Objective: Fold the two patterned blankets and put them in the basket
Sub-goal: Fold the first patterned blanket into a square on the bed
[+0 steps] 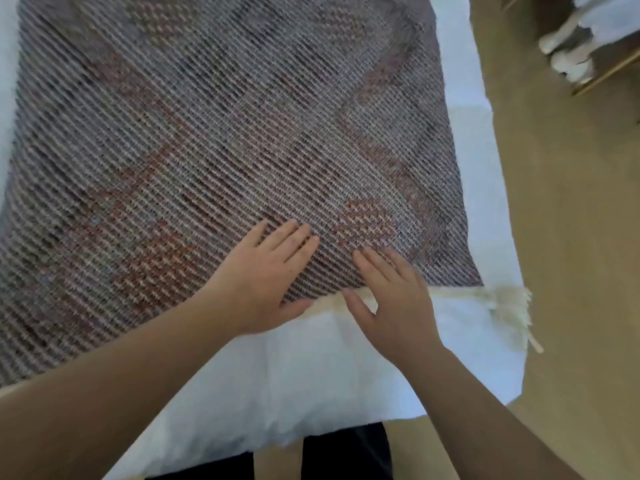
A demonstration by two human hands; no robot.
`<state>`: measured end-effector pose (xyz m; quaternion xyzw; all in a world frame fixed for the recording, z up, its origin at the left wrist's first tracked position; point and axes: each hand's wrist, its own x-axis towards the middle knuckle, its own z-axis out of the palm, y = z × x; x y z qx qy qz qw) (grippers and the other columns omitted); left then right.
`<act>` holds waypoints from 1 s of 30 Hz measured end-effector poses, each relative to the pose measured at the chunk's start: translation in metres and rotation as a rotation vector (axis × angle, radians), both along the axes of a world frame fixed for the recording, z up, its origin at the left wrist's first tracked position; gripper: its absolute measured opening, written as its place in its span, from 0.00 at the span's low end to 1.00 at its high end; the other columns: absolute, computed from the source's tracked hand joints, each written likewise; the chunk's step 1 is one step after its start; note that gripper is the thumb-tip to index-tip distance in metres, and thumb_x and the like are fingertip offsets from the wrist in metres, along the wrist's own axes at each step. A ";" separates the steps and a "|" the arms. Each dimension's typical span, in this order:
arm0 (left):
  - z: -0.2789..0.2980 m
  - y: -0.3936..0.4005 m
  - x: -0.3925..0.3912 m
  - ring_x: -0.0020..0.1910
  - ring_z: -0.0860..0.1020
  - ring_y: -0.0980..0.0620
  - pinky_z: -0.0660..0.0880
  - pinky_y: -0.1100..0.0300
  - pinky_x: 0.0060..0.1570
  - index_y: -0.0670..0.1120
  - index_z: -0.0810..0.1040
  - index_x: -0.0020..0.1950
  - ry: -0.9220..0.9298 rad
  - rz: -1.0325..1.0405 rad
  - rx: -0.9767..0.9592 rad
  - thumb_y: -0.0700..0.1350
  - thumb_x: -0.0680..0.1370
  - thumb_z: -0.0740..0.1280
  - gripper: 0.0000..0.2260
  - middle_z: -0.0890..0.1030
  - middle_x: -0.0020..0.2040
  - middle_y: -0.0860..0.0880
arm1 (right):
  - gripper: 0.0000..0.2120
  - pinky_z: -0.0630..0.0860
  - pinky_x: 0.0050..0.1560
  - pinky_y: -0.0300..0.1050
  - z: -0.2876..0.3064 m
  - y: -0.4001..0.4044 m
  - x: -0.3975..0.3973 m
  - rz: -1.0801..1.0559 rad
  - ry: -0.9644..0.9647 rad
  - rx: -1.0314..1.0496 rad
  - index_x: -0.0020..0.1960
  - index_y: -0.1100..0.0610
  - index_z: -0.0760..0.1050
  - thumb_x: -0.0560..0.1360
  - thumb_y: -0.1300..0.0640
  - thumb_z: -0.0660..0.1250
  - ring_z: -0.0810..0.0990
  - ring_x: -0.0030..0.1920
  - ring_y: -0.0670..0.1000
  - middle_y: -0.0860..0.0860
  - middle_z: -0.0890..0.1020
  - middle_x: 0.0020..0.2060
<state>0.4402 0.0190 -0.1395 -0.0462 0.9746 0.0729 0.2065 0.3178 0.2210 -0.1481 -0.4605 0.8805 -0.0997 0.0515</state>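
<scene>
Here a patterned blanket (214, 140) lies spread flat over a white-covered bed (311, 368), its woven red-and-grey face reaching almost to the bed's right edge and its near hem running just short of the near edge. Both hands rest on it close to that near hem, toward the near right corner. The left hand (266, 282) lies palm down with fingers straight, pressing the weave. The right hand (391, 303) is flat too, fingers spread across the hem, thumb on the cream border strip; neither grasps anything. They seem to be smoothing the cloth, probably so the fold comes out square. A cream tassel (509, 303) trails off the blanket's corner at the bed's right edge. I see no second blanket and no basket from here. Pale shoes (568, 60) sit on the floor beyond.
</scene>
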 end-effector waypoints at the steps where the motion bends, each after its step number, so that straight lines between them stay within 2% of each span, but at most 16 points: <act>1: -0.005 0.011 -0.014 0.80 0.57 0.45 0.55 0.42 0.77 0.44 0.56 0.81 -0.003 -0.008 0.012 0.67 0.78 0.48 0.38 0.59 0.81 0.44 | 0.25 0.68 0.67 0.58 -0.005 0.012 -0.014 -0.030 -0.009 -0.030 0.69 0.55 0.75 0.78 0.43 0.61 0.72 0.70 0.58 0.52 0.78 0.67; 3: -0.016 0.033 -0.041 0.78 0.61 0.45 0.62 0.41 0.74 0.44 0.61 0.80 0.023 -0.036 0.021 0.67 0.78 0.50 0.37 0.62 0.79 0.44 | 0.24 0.67 0.68 0.59 -0.012 0.036 -0.042 -0.144 -0.041 -0.080 0.69 0.56 0.75 0.78 0.44 0.60 0.70 0.70 0.60 0.53 0.76 0.68; 7: -0.032 0.076 -0.089 0.79 0.54 0.48 0.56 0.43 0.76 0.45 0.54 0.81 0.041 -0.125 -0.007 0.67 0.79 0.48 0.37 0.55 0.80 0.47 | 0.24 0.70 0.66 0.65 -0.029 0.085 -0.088 -0.405 -0.143 -0.073 0.70 0.56 0.74 0.80 0.45 0.59 0.69 0.71 0.63 0.57 0.73 0.71; 9: -0.035 0.089 -0.107 0.79 0.55 0.47 0.55 0.42 0.76 0.45 0.54 0.81 0.018 -0.155 -0.018 0.67 0.78 0.48 0.37 0.56 0.80 0.47 | 0.25 0.72 0.64 0.65 -0.036 0.099 -0.100 -0.333 -0.130 0.002 0.71 0.56 0.73 0.79 0.43 0.61 0.69 0.71 0.64 0.58 0.73 0.71; 12: -0.036 0.100 -0.119 0.76 0.66 0.43 0.59 0.42 0.74 0.44 0.67 0.77 0.041 -0.193 0.020 0.59 0.79 0.51 0.31 0.68 0.76 0.43 | 0.30 0.69 0.66 0.65 -0.042 0.108 -0.106 -0.192 -0.104 0.098 0.72 0.55 0.73 0.77 0.38 0.61 0.69 0.72 0.63 0.58 0.71 0.72; 14: -0.039 0.106 -0.117 0.76 0.65 0.43 0.56 0.44 0.73 0.43 0.69 0.76 0.060 -0.191 0.056 0.56 0.82 0.50 0.27 0.68 0.76 0.43 | 0.33 0.64 0.70 0.66 -0.043 0.114 -0.108 -0.116 -0.095 0.125 0.72 0.54 0.72 0.75 0.34 0.59 0.66 0.74 0.61 0.57 0.70 0.73; 16: -0.043 0.111 -0.110 0.78 0.59 0.44 0.51 0.46 0.75 0.45 0.66 0.78 0.039 -0.132 0.104 0.56 0.84 0.47 0.26 0.64 0.78 0.44 | 0.34 0.61 0.72 0.66 -0.045 0.118 -0.107 -0.030 -0.086 0.130 0.72 0.55 0.71 0.75 0.33 0.60 0.65 0.75 0.60 0.57 0.69 0.74; 18: -0.046 0.119 -0.104 0.80 0.53 0.46 0.46 0.49 0.77 0.47 0.62 0.80 0.035 -0.071 0.180 0.56 0.85 0.45 0.26 0.59 0.80 0.46 | 0.28 0.63 0.70 0.66 -0.048 0.121 -0.107 0.021 -0.051 0.112 0.70 0.55 0.74 0.77 0.40 0.60 0.67 0.73 0.61 0.58 0.71 0.72; 20: -0.048 0.124 -0.102 0.81 0.48 0.49 0.40 0.53 0.78 0.49 0.58 0.81 0.027 -0.021 0.261 0.57 0.85 0.43 0.26 0.54 0.81 0.48 | 0.20 0.68 0.67 0.66 -0.051 0.120 -0.111 0.025 0.010 0.066 0.65 0.56 0.78 0.77 0.51 0.61 0.72 0.69 0.63 0.59 0.75 0.69; 22: -0.049 0.128 -0.099 0.81 0.42 0.52 0.36 0.55 0.77 0.51 0.54 0.81 0.030 0.008 0.303 0.58 0.85 0.41 0.26 0.49 0.82 0.51 | 0.16 0.69 0.66 0.65 -0.053 0.120 -0.114 0.028 0.049 0.036 0.62 0.58 0.80 0.75 0.59 0.64 0.75 0.66 0.63 0.58 0.79 0.64; 24: -0.049 0.130 -0.094 0.80 0.40 0.53 0.34 0.56 0.77 0.52 0.52 0.81 0.025 0.006 0.320 0.58 0.84 0.39 0.27 0.47 0.82 0.52 | 0.16 0.67 0.66 0.63 -0.053 0.127 -0.113 0.058 0.094 0.038 0.59 0.60 0.81 0.74 0.64 0.62 0.78 0.63 0.63 0.58 0.82 0.60; 26: -0.046 0.135 -0.088 0.80 0.39 0.53 0.34 0.55 0.77 0.53 0.51 0.81 -0.001 -0.021 0.325 0.59 0.83 0.38 0.27 0.46 0.81 0.52 | 0.19 0.66 0.65 0.62 -0.049 0.144 -0.105 0.113 0.135 0.056 0.57 0.62 0.82 0.73 0.66 0.56 0.80 0.60 0.64 0.59 0.83 0.57; 29: -0.044 0.154 -0.077 0.79 0.35 0.53 0.32 0.55 0.76 0.54 0.49 0.81 -0.073 -0.057 0.371 0.60 0.82 0.33 0.29 0.42 0.81 0.53 | 0.23 0.65 0.64 0.62 -0.036 0.178 -0.085 0.229 0.140 0.167 0.55 0.65 0.82 0.71 0.67 0.51 0.82 0.56 0.65 0.61 0.84 0.54; 30: -0.044 0.163 -0.072 0.79 0.37 0.52 0.34 0.53 0.76 0.54 0.52 0.81 -0.069 -0.071 0.373 0.59 0.82 0.33 0.29 0.45 0.81 0.52 | 0.24 0.64 0.64 0.61 -0.030 0.187 -0.079 0.253 0.126 0.214 0.55 0.66 0.82 0.70 0.67 0.50 0.82 0.56 0.65 0.62 0.84 0.54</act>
